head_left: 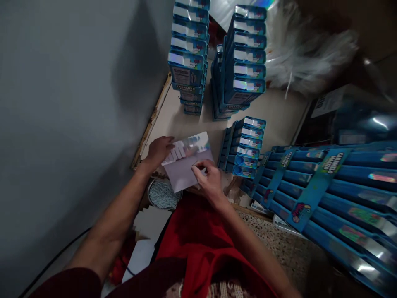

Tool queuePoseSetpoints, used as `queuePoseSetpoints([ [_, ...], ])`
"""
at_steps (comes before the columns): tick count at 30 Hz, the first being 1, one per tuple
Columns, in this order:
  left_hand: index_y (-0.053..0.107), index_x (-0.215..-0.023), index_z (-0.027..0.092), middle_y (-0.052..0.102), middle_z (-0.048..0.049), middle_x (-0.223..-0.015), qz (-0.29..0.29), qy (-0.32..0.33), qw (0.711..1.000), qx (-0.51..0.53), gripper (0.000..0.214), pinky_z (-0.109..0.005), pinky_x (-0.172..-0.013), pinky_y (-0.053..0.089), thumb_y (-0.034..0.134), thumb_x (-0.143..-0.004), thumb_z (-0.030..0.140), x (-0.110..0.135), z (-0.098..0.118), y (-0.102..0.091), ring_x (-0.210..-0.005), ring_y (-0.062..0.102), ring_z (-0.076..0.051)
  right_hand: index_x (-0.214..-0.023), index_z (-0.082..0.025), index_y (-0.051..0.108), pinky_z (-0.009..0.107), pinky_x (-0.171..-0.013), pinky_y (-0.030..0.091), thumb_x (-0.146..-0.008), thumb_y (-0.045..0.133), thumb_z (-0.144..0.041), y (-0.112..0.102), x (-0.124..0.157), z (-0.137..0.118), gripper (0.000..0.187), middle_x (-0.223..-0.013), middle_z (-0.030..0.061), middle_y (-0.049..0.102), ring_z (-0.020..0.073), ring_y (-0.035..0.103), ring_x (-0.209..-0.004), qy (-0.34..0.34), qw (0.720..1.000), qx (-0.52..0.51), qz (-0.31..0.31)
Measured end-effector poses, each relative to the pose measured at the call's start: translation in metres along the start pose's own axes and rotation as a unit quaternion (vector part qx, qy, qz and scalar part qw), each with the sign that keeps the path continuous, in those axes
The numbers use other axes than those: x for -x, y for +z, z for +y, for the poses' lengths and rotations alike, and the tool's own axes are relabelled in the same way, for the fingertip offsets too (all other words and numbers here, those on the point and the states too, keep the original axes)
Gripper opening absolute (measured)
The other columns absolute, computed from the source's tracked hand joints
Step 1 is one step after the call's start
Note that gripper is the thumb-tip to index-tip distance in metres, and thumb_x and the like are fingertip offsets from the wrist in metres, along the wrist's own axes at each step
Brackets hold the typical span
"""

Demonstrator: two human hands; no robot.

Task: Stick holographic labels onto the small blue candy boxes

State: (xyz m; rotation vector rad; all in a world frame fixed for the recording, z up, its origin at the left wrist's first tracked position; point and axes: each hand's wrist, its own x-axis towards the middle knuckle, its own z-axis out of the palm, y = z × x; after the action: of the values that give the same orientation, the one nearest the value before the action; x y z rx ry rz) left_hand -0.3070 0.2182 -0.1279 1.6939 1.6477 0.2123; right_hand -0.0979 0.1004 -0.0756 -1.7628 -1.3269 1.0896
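Observation:
A sheet of shiny stickers (189,163) lies at the front edge of the table, partly over it. Its upper strip carries pale, reflective labels, while the lower part is plain backing. My left hand (159,152) holds the sheet at its left edge, fingers bent over it. Above the lower right part of the sheet, my right hand (211,180) is closed, thumb and index finger pinched together. Whatever is between those fingertips is too small to make out. Just right of the sheet stands a short stack of blue boxes (245,142), most with a pale shiny sticker on the end.
Two taller stacks of blue boxes, one left (187,62) and one right (248,62), stand farther back. Long blue cartons (322,186) fill the right side. Clear plastic bags (297,54) lie behind. A tub of pale blue pellets (164,194) sits below the table's left corner, beside a grey wall (77,103).

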Motion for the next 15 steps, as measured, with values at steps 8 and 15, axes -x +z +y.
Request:
queuePoseSetpoints([
  [8, 0.071, -0.122, 0.012, 0.074, -0.0192, -0.118, -0.125, -0.056, 0.894, 0.427, 0.071, -0.039, -0.092, 0.055, 0.058, -0.088, 0.073, 0.054, 0.057, 0.040, -0.105, 0.070, -0.028, -0.080, -0.021, 0.067, 0.026, -0.069, 0.043, -0.082, 0.074, -0.039, -0.062, 0.018, -0.021, 0.019, -0.076, -0.0014, 0.064, 0.0145, 0.054, -0.070, 0.153, 0.955, -0.252, -0.013],
  [15, 0.075, -0.109, 0.017, 0.076, -0.0121, -0.105, -0.241, -0.036, 0.821, 0.516, 0.054, -0.032, -0.084, 0.054, 0.083, -0.074, 0.058, 0.062, 0.100, 0.052, -0.091, 0.069, -0.021, -0.074, -0.022, 0.066, 0.025, -0.068, 0.043, -0.079, 0.077, -0.036, -0.076, 0.030, -0.025, 0.019, -0.076, -0.0004, 0.065, 0.0136, 0.054, -0.068, 0.215, 0.894, -0.390, -0.055],
])
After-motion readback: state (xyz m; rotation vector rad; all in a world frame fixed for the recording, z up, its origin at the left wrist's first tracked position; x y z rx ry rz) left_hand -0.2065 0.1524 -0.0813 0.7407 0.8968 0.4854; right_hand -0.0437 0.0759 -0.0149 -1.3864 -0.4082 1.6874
